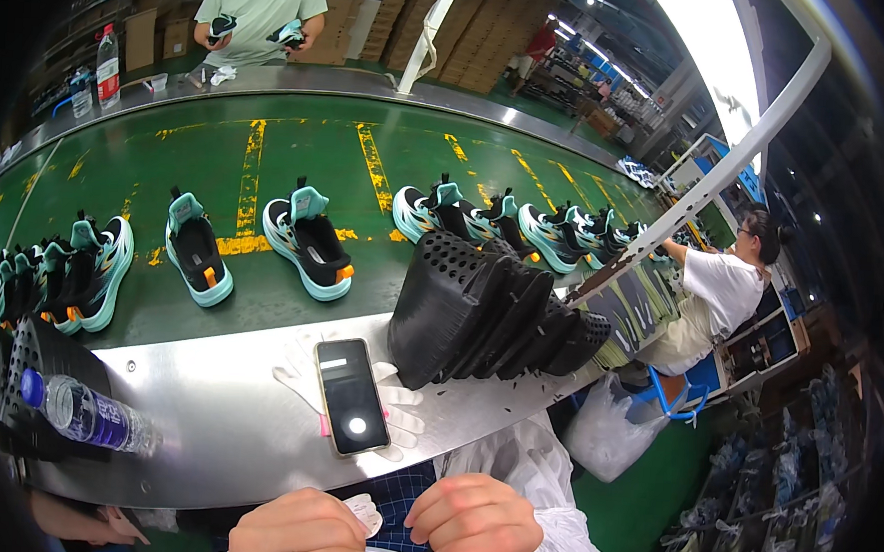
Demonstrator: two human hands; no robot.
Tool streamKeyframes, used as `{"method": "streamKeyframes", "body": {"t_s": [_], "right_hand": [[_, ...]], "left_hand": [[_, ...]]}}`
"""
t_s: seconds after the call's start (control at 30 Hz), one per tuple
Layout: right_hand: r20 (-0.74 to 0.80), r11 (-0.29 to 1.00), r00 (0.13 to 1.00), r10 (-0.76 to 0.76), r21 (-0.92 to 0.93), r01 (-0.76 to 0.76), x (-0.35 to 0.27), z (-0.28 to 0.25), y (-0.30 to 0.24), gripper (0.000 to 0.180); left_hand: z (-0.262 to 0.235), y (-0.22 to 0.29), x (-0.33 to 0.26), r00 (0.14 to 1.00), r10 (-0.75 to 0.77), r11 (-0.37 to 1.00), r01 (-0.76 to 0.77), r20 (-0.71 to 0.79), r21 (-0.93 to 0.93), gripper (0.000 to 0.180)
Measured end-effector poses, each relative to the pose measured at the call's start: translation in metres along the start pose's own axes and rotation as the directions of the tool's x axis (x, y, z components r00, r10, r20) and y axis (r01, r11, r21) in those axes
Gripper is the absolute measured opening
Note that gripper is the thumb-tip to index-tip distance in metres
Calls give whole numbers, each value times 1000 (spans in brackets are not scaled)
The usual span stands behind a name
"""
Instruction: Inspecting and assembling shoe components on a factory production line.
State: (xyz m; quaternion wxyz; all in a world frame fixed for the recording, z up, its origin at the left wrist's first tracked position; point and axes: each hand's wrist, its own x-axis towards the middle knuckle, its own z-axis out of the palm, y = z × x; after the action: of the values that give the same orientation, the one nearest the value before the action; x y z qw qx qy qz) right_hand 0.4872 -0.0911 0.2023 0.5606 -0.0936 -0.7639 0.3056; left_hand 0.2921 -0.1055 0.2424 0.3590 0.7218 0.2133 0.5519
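Note:
At the lower edge, close to my body, my left hand [301,531] is closed, its fingers curled and a ring on one of them. A small piece of white cloth [365,513] shows beside its fingertips. My right hand [476,526] is just to the right, also curled closed, with a bit of something black under it. What either hand grips is hidden by the fingers. Ahead of them on the metal ledge [246,386], a phone [354,396] lies across white gloves [401,414].
Black and teal sneakers [309,239] stand in a row on the green belt [299,149]. Black perforated inserts [445,306] stand to the right, a water bottle [90,413] left. Another person's hand [109,526] is at lower left. Co-workers [261,17] stand across and right [726,286].

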Motion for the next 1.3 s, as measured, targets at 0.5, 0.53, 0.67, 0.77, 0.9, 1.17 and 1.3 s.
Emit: {"method": "streamKeyframes", "body": {"t_s": [0.5,0.53,0.67,0.77,0.9,1.17,1.3], "right_hand": [[-48,997,999,-5,76,9,-5,-5,10,28],[-48,997,999,-3,76,7,-5,-7,9,28],[-33,997,999,2,79,1,-6,-12,9,28],[-30,997,1000,1,77,1,-7,-13,7,28],[-6,998,1000,3,70,-3,-6,-17,6,28],[-3,995,1000,4,98,-4,-9,-21,8,29],[-11,992,999,41,121,-39,-9,-25,5,29]], "left_hand": [[12,-3,2,998,6,996,-1,-57,85,24],[13,-2,2,998,18,995,-13,-54,96,24],[17,-5,4,997,35,994,-28,-70,108,25],[19,-3,4,997,46,992,-38,-65,121,26],[21,-6,5,996,64,992,-56,-65,112,26],[23,-8,6,997,64,994,-60,-44,87,28],[26,-12,9,998,62,997,-61,-19,56,28]]}}
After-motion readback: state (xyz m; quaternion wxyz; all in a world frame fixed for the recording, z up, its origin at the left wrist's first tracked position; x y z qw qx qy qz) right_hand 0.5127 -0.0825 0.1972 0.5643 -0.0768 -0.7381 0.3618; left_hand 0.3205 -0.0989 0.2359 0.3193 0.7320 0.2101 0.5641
